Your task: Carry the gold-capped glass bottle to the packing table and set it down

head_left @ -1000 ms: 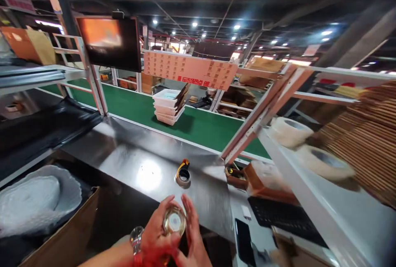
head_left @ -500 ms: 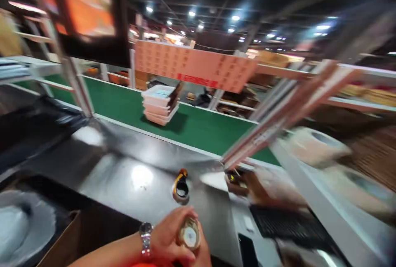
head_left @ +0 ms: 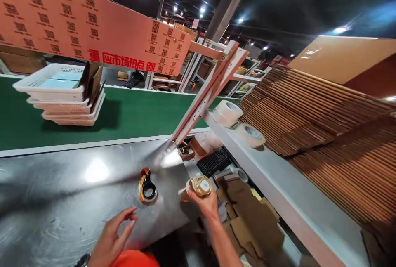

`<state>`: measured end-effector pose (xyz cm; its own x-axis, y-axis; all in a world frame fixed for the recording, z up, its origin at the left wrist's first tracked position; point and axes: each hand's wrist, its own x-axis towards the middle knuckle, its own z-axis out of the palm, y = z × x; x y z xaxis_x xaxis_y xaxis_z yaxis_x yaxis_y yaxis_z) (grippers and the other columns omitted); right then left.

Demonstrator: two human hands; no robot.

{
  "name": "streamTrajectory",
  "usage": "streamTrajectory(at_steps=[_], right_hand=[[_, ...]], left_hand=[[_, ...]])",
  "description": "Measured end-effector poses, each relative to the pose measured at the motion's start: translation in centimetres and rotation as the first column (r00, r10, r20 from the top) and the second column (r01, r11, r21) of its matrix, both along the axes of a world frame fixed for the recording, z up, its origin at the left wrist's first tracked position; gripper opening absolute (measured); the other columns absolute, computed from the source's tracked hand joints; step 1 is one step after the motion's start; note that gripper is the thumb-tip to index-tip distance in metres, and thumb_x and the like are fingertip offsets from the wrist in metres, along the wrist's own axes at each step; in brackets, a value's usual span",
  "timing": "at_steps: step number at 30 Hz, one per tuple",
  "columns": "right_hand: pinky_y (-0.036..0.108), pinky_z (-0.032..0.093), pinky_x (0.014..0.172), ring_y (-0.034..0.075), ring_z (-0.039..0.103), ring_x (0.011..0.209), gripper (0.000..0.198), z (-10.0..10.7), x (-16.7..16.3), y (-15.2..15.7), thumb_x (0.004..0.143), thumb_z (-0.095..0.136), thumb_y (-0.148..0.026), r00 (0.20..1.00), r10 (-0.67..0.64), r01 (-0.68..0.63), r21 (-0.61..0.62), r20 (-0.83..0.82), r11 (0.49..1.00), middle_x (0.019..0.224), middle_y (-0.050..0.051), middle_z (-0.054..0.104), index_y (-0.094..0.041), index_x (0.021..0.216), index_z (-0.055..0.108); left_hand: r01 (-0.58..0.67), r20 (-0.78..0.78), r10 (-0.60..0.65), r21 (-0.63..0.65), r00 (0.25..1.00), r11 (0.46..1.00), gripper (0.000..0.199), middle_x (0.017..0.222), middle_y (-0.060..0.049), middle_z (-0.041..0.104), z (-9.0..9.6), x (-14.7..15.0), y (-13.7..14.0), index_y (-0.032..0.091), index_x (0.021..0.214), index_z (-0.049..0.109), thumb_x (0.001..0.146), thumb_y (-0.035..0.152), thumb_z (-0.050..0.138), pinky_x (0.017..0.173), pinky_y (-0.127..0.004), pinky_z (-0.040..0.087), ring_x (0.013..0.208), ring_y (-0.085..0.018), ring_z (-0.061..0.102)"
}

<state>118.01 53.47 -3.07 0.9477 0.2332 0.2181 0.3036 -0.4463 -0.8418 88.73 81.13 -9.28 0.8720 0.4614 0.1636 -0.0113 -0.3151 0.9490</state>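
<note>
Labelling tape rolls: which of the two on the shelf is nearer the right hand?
The flat-lying tape roll, closer along the white shelf to the right hand; the other roll sits farther back, tilted.

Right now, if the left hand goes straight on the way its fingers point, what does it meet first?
Probably the tape dispenser. The left hand is open above the metal table, fingers pointing up and right toward it, with only bare table between. Depth is hard to judge.
</note>
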Motion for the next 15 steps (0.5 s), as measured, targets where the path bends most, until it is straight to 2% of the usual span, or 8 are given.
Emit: streamTrajectory(at_steps=[3,5,7,9,12,13,14,15], right_hand=[[0.065,0.055,0.111,0.039,0.072,0.111,0.087,1.3,4.3,-0.2,0.056,0.096,-0.056,0.994,-0.105,0.105,-0.024,0.018,0.994,0.119,0.018,0.074,-0.015,0.124,0.06],[0.063,0.054,0.111,0.039,0.071,0.114,0.086,1.9,5.6,0.3,0.058,0.095,-0.053,0.997,-0.077,0.078,-0.012,0.023,0.997,0.122,0.018,0.073,-0.016,0.126,0.059],[0.063,0.056,0.109,0.038,0.073,0.112,0.082,2.3,5.4,1.0,0.06,0.097,-0.049,0.999,0.02,-0.019,0.029,-0.039,0.999,0.12,0.016,0.074,-0.017,0.126,0.06],[0.062,0.059,0.106,0.037,0.075,0.107,0.073,2.7,4.0,1.9,0.064,0.098,-0.047,0.97,0.18,-0.161,0.122,-0.161,0.979,0.117,0.015,0.077,-0.017,0.122,0.064],[0.058,0.062,0.104,0.035,0.078,0.107,0.062,3.1,0.8,3.2,0.073,0.097,-0.046,0.812,0.483,-0.365,0.362,-0.328,0.858,0.119,0.014,0.079,-0.02,0.124,0.072],[0.057,0.062,0.104,0.034,0.078,0.109,0.062,3.2,-0.2,3.6,0.076,0.096,-0.047,0.739,0.577,-0.424,0.425,-0.349,0.8,0.122,0.014,0.079,-0.021,0.127,0.072],[0.055,0.063,0.104,0.034,0.078,0.111,0.064,3.4,-1.0,3.8,0.079,0.095,-0.048,0.692,0.635,-0.469,0.454,-0.344,0.758,0.124,0.013,0.079,-0.023,0.133,0.071],[0.054,0.063,0.105,0.033,0.077,0.114,0.072,3.7,-1.7,4.0,0.079,0.096,-0.05,0.699,0.644,-0.496,0.438,-0.31,0.749,0.128,0.013,0.077,-0.024,0.14,0.068]], left_hand=[[-0.038,0.042,0.037,0.03,0.998,0.999,0.035,0.118,-0.003,0.083,0.2,1.2,-0.2,0.03,0.14,0.074,0.112,0.048,0.064,0.098,-0.031,0.067,0.106,-0.023,0.082],[-0.016,0.081,0.007,0.107,0.997,0.994,0.038,0.128,-0.002,0.081,0.7,2.8,-0.8,0.036,0.149,0.067,0.112,0.044,0.065,0.1,-0.034,0.067,0.112,-0.024,0.081],[0.062,0.102,-0.083,0.193,0.991,0.979,0.055,0.149,-0.004,0.071,1.5,5.4,-1.8,0.043,0.163,0.049,0.111,0.045,0.067,0.109,-0.044,0.064,0.13,-0.029,0.074],[0.162,0.112,-0.192,0.239,0.975,0.957,0.087,0.169,-0.01,0.052,2.3,8.7,-2.9,0.045,0.175,0.025,0.106,0.054,0.076,0.119,-0.058,0.056,0.151,-0.036,0.057],[0.272,0.131,-0.307,0.234,0.942,0.933,0.146,0.182,-0.022,0.023,3.8,13.8,-4.5,0.034,0.181,0.0,0.079,0.071,0.098,0.129,-0.074,0.036,0.165,-0.049,0.029],[0.294,0.133,-0.324,0.204,0.937,0.934,0.155,0.181,-0.026,0.022,4.4,15.1,-4.9,0.03,0.181,-0.001,0.073,0.067,0.103,0.129,-0.075,0.036,0.164,-0.051,0.03],[0.326,0.155,-0.348,0.152,0.925,0.933,0.154,0.177,-0.028,0.032,5.1,16.1,-5.4,0.025,0.181,0.004,0.071,0.058,0.106,0.127,-0.073,0.042,0.159,-0.051,0.04],[0.345,0.18,-0.352,0.071,0.918,0.936,0.142,0.169,-0.026,0.047,5.7,16.7,-5.9,0.022,0.179,0.013,0.073,0.045,0.103,0.122,-0.067,0.05,0.15,-0.048,0.054]])
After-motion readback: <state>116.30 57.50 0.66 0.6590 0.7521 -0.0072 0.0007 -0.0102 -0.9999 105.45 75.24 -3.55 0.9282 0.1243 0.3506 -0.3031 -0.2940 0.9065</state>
